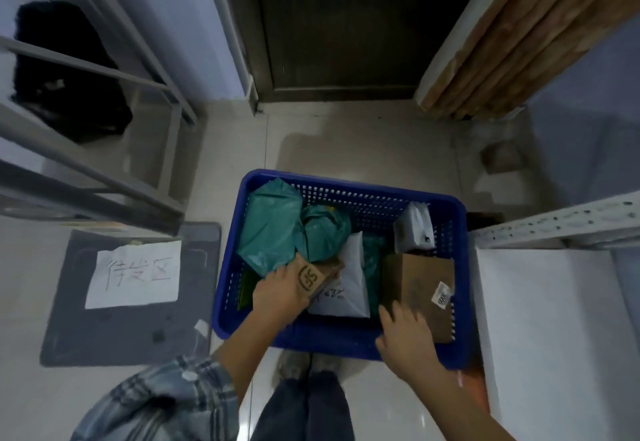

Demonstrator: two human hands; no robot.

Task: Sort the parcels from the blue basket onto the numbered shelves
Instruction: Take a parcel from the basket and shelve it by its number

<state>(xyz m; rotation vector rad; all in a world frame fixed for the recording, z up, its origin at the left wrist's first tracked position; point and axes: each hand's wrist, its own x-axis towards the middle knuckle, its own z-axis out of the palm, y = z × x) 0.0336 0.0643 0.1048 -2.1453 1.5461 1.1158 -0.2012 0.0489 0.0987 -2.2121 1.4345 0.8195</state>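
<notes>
The blue basket stands on the pale tiled floor just in front of the person's feet, and both hands reach down into it. The left hand is at the basket's near left, its fingers curled round the near end of a brown paper parcel printed with an "SF" mark; that parcel slants up and away from the hand, lying over a white mailer in the middle of the basket. Beyond the left hand, in the far left part, sit two teal plastic parcels, one large and one bunched up beside it. The right hand is at the near right, fingers spread and fairly straight, resting against the near left edge of a brown cardboard box with a small white label; it holds nothing that can be seen. Behind the box, in the far right corner, leans a grey-white pouch. To the left of the basket a dark mat lies on the floor with a handwritten paper sign on it, and grey shelf rails rise above that. A white shelf stands just to the basket's right.
</notes>
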